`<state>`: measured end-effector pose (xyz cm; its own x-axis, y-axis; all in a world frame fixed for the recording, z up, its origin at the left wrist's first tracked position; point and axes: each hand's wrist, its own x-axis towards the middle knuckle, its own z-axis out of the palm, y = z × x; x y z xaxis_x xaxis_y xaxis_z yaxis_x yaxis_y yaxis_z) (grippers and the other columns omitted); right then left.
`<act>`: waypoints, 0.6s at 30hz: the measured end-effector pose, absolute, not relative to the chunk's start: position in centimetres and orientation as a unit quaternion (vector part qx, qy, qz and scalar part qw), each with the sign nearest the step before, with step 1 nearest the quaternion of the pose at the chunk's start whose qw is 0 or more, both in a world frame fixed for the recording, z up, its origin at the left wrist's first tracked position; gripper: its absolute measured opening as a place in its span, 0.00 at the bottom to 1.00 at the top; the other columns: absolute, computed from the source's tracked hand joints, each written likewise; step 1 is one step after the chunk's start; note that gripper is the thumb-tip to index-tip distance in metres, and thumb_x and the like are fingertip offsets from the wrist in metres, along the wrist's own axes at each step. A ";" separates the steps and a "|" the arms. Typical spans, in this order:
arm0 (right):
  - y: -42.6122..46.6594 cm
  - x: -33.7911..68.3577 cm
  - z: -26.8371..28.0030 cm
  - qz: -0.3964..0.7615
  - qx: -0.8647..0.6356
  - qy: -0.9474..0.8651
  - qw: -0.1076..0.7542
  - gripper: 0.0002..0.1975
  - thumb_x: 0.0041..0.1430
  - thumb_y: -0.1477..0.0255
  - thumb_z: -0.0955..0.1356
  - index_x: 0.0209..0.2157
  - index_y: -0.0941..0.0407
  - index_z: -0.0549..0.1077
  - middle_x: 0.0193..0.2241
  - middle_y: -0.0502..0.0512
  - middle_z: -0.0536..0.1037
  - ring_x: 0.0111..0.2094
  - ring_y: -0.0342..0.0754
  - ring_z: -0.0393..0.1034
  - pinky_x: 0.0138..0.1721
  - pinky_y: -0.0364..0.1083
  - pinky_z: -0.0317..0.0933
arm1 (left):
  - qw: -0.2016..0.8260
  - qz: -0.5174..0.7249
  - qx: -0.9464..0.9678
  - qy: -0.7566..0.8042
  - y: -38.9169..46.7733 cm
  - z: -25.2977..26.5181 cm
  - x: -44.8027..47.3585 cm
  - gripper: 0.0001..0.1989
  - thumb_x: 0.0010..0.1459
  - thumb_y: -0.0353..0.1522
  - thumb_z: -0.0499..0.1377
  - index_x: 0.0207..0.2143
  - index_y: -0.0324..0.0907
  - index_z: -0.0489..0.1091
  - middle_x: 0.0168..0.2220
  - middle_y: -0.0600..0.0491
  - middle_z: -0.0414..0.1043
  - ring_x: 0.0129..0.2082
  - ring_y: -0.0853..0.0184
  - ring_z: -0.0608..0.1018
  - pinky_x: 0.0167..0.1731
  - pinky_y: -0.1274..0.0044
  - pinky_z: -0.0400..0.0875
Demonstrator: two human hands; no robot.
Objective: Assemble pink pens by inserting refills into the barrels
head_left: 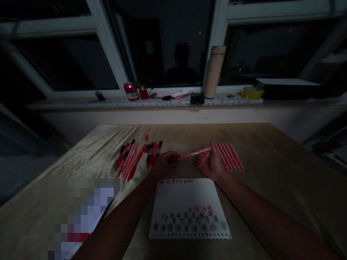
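Observation:
A pink pencil [193, 154] with a pale label spans the gap between my two hands, its right end a little higher. The fingers of my left hand [166, 163] are closed on its left end. At the other end, my right hand [210, 161] has its fingers curled and its thumb by the pencil. Beside my right hand lies a neat row of pink pencils [230, 157]. To the left of my left hand are a loose pile of pink pencils [130, 160] mixed with red and black pens, and a smaller cluster of red and black pens [154, 153].
A lined notepad [187, 196] with black and red marks lies between my forearms. Along the window sill [162, 103] stand a red can [131, 91], a small red jar [143, 92], a tall tan cylinder [215, 72] and yellow tape [252, 93]. A blurred patch covers the table's lower left.

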<state>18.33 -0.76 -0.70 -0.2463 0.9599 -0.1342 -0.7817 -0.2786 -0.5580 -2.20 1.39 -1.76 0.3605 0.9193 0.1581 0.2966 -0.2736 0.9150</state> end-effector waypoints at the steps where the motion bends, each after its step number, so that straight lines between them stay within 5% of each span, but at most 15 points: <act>1: -0.7 18.4 -0.7 0.766 -0.232 -0.190 0.568 0.31 0.55 0.46 0.58 0.24 0.59 0.74 0.12 0.50 0.68 0.15 0.42 0.61 0.18 0.42 0.56 | 0.426 0.368 0.709 0.425 1.4 -1.8 -2.2 0.12 0.47 0.32 0.61 0.35 0.36 0.70 0.26 0.53 0.73 0.25 0.72 0.73 0.26 0.81 0.65; 18: -0.8 18.2 -0.5 0.764 -0.240 -0.187 0.569 0.29 0.53 0.47 0.61 0.23 0.59 0.73 0.12 0.48 0.65 0.14 0.41 0.60 0.17 0.41 0.55 | 0.542 0.412 0.649 0.341 1.9 -1.8 -2.9 0.13 0.46 0.33 0.55 0.34 0.36 0.70 0.28 0.50 0.73 0.24 0.71 0.72 0.27 0.78 0.65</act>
